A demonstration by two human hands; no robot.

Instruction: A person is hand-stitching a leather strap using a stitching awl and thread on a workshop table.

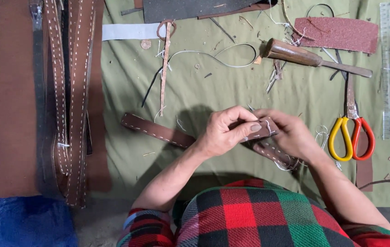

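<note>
Olive-green cloth (195,91) spread flat, creased, littered with thread scraps and leather trimmings; blue tarp (21,224) at seven o'clock. At centre, left hand (224,132) and right hand (288,135) both clenched on a brown stitched leather strap (158,130), folded end pinched between thumbs, free length trailing toward nine o'clock. At nine o'clock, long stitched leather bands (69,91). At one o'clock, wooden-handled awl (314,58) and gritty reddish sandpaper (336,33). At three o'clock, scissors (351,135) with yellow and red loops, clear ruler (389,68) beyond.
</note>
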